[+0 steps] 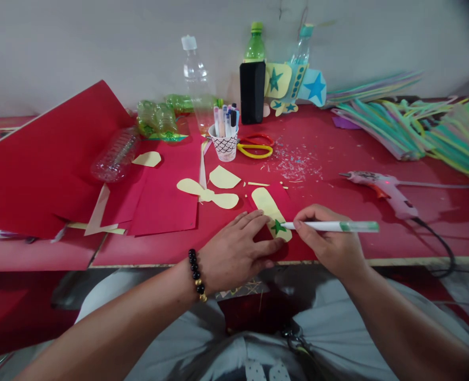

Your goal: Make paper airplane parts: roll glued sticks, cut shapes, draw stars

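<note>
Between the fingers of my right hand (330, 241) is a white marker (325, 226) with a green end, its tip touching a green star (278, 227). The star is drawn on a pale yellow paper strip (265, 201) with rounded corners, which lies on a piece of red paper at the table's front edge. My left hand (238, 248) rests with fingers stretched out, pressing on the strip's left side. Just beyond it lie a yellow propeller-shaped cutout (208, 195) and a yellow paper scrap (224, 177).
A paper cup (224, 145) of markers stands beside scissors (255, 150). At right lies a pink glue gun (385, 193) with a cord. Plastic bottles, a black phone (252, 92) and star-decorated cutouts line the wall. Pastel strips (401, 127) fill the back right; red sheets (60, 164) cover the left.
</note>
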Tool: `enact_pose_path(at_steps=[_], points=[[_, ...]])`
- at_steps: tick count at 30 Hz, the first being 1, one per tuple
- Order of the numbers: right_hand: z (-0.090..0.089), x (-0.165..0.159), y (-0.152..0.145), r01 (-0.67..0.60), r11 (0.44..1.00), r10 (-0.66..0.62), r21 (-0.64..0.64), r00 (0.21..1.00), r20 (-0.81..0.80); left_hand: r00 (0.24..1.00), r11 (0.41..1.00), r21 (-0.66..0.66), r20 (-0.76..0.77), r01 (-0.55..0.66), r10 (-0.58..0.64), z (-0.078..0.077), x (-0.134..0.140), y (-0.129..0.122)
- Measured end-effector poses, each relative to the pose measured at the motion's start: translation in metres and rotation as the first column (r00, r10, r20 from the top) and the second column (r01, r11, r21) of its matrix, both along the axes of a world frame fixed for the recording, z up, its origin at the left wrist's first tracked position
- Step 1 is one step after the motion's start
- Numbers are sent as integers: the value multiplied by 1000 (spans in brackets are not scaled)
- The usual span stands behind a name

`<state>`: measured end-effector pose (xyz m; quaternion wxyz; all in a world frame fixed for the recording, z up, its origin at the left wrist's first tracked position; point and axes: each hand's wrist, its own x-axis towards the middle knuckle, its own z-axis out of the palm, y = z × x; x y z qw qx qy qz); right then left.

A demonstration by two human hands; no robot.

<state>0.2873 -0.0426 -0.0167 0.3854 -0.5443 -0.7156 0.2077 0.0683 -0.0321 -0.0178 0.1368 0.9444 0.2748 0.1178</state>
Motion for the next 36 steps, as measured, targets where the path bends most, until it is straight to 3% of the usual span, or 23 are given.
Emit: enact_pose_path(at_steps=[9,19,24,30,36], points=[[0,-2,1,-13,1000,14,-10,998,59,1000,1000,6,2,8,-8,1,0,0],[1,-2,0,10,1000,-10,5,999,37,1000,1000,-3,14,3,-2,1,0,0],[1,0,-1,-44,998,44,-48,999,2,1000,1000,2,18,-5,5,0,0,0],[0,1,-1,85,996,-86,-8,994,-67,1000,1000,16,10,-10,10,-1,0,0],[3,0,-2,11,999,-13,-37,998,-65,1000,1000,16,-7,-4,4,0,0,1]])
